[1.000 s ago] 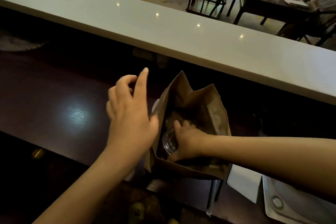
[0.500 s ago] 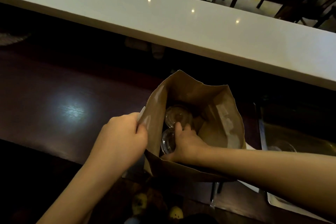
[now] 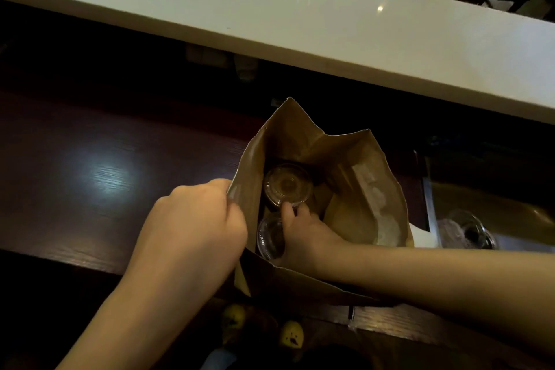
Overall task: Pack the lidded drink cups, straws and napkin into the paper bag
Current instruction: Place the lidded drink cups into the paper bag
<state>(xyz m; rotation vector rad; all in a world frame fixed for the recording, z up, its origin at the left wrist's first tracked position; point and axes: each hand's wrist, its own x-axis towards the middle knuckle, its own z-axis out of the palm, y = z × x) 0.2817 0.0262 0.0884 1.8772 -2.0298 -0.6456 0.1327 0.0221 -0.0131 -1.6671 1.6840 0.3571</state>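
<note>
An open brown paper bag (image 3: 363, 189) stands on the dark wooden counter (image 3: 99, 183). Two lidded clear drink cups stand inside it, a far cup (image 3: 286, 185) and a near cup (image 3: 268, 239). My left hand (image 3: 195, 228) pinches the bag's left rim and holds it open. My right hand (image 3: 303, 234) reaches down into the bag and rests on the near cup, fingertips touching the far cup's lid. A white napkin (image 3: 422, 236) lies on the counter right of the bag. No straws show.
A raised white countertop (image 3: 300, 15) runs across the back. A metal sink (image 3: 486, 210) with a clear plastic lid or cup in it lies at the right. Yellow objects (image 3: 289, 338) sit low below the counter's front edge.
My left hand dropped from an open pose onto the bag's left rim and gripped it. The bag's mouth opened wider. My right hand stayed inside on the near cup.
</note>
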